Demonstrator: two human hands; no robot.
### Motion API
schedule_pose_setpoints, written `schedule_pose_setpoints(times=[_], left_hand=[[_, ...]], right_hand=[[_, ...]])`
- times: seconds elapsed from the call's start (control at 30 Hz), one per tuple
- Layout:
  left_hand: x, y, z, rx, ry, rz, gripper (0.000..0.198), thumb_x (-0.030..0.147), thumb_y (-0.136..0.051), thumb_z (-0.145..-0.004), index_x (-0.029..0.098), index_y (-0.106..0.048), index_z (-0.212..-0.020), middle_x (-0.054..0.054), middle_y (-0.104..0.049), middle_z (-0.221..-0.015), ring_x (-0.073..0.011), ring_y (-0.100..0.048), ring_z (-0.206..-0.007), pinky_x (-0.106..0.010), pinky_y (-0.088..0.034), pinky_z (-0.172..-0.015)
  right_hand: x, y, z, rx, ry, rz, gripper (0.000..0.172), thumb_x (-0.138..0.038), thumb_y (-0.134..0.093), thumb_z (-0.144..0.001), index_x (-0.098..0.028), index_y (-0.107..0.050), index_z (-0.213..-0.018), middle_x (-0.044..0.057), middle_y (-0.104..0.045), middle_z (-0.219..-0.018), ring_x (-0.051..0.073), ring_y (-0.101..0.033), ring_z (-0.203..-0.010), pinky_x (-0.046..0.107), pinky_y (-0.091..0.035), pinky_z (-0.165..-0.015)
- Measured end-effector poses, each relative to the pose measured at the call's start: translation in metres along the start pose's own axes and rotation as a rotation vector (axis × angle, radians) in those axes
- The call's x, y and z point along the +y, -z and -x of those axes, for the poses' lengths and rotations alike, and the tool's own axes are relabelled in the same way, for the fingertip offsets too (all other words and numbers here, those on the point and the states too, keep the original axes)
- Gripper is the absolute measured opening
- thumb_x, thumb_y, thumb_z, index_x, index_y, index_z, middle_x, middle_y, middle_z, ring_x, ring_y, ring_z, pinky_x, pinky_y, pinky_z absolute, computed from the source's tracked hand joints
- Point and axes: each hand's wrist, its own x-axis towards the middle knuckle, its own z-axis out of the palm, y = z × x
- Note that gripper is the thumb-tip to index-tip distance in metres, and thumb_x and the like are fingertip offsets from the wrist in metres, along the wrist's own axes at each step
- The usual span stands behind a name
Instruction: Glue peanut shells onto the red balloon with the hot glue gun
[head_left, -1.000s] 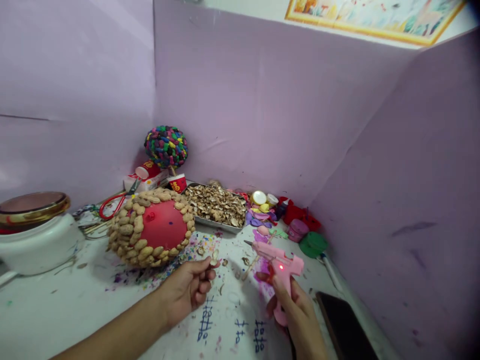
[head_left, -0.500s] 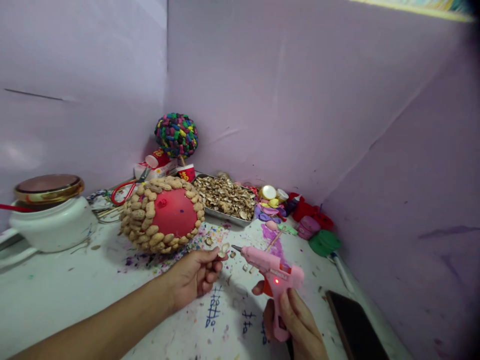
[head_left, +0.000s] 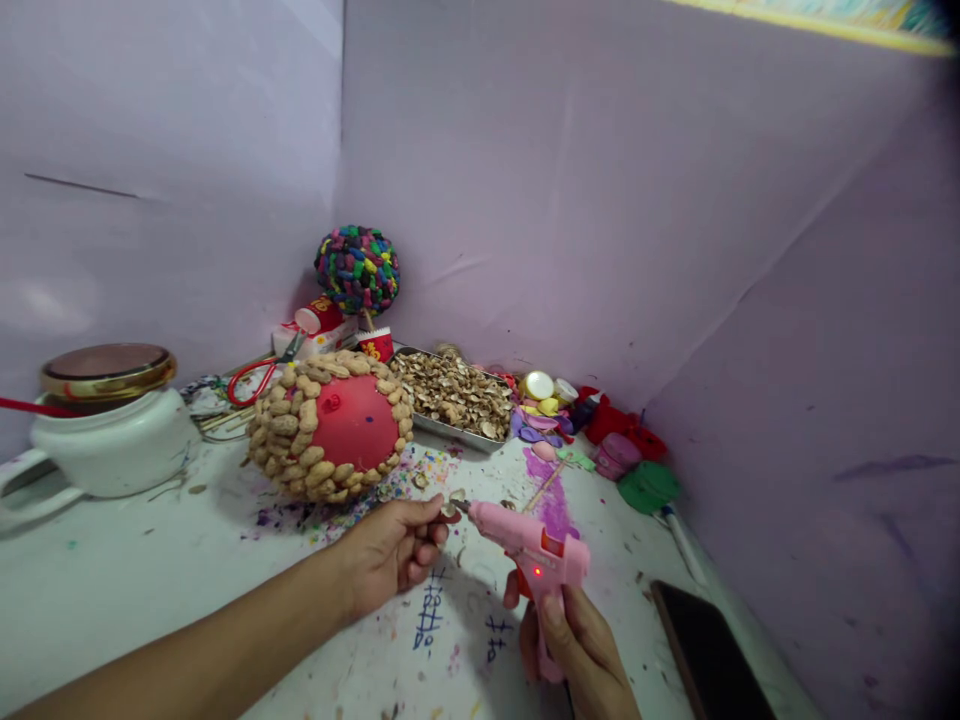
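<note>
Between the thumb and fingers of my left hand [head_left: 401,550] is a pale peanut shell [head_left: 449,508], pinched by its edge. My right hand [head_left: 574,640] wraps round the handle of a pink glue gun [head_left: 529,545], its red light lit and its orange trigger partly covered by fingers. The dark nozzle points left and meets or nearly touches the shell. Behind my left hand rests a red balloon [head_left: 360,420], ringed with whole peanuts [head_left: 289,430] stuck to its surface. A metal tray [head_left: 465,437] heaped with peanut shells [head_left: 450,390] stands farther back.
At the left stands a white pot [head_left: 112,445] with a gold-rimmed lid. Red-handled scissors [head_left: 251,383] and a multicoloured ball on a stick [head_left: 358,268] are at the back. Balloons [head_left: 536,428], a green tub [head_left: 649,487] and a phone [head_left: 709,650] lie to the right.
My right hand has brought the glue gun left, so its nozzle is now at the shell. My left hand keeps its pinch. The view has shifted slightly.
</note>
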Motion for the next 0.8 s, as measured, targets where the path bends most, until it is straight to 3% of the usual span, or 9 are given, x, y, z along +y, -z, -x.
schedule_pose_setpoints(times=[0.13,0.33,0.57,0.8], left_hand=[[0.0001,0.0005,-0.0007,-0.007,-0.002,-0.008,0.020,0.026,-0.055,-0.080,0.012,-0.053,-0.066,0.003,-0.050,-0.053,-0.0030,-0.037,-0.034,-0.014,-0.022,-0.033],[0.0000,0.0007,-0.0007,-0.009,-0.004,-0.036,0.022,0.026,-0.054,-0.081,0.011,-0.052,-0.065,0.004,-0.047,-0.051,-0.0023,-0.036,-0.033,-0.013,-0.021,-0.032],[-0.0012,0.0007,-0.0011,-0.013,-0.009,-0.036,0.019,0.026,-0.054,-0.080,0.012,-0.051,-0.067,0.003,-0.049,-0.053,-0.0026,-0.037,-0.034,-0.013,-0.021,-0.033],[-0.0018,0.0009,-0.0016,-0.018,-0.018,-0.058,0.018,0.026,-0.053,-0.081,0.013,-0.050,-0.070,0.004,-0.049,-0.054,-0.0026,-0.036,-0.035,-0.014,-0.021,-0.034]], right_hand=[[0.0038,0.0014,-0.0008,-0.021,0.034,0.001,0.040,-0.057,-0.047,-0.079,-0.019,-0.059,-0.082,-0.004,-0.046,-0.045,0.010,-0.039,-0.037,0.023,-0.022,-0.040],[-0.0002,-0.0009,-0.0010,0.003,0.033,-0.055,0.037,-0.056,-0.052,-0.077,-0.020,-0.059,-0.080,0.001,-0.056,-0.065,0.007,-0.042,-0.038,0.022,-0.023,-0.038],[0.0003,0.0001,0.0002,0.007,0.022,-0.011,0.041,-0.059,-0.050,-0.077,-0.018,-0.059,-0.076,-0.003,-0.046,-0.045,0.008,-0.036,-0.035,0.023,-0.023,-0.038],[0.0020,0.0006,0.0001,0.001,0.037,-0.050,0.038,-0.055,-0.051,-0.078,-0.018,-0.059,-0.082,-0.002,-0.052,-0.060,0.006,-0.037,-0.037,0.022,-0.023,-0.037]])
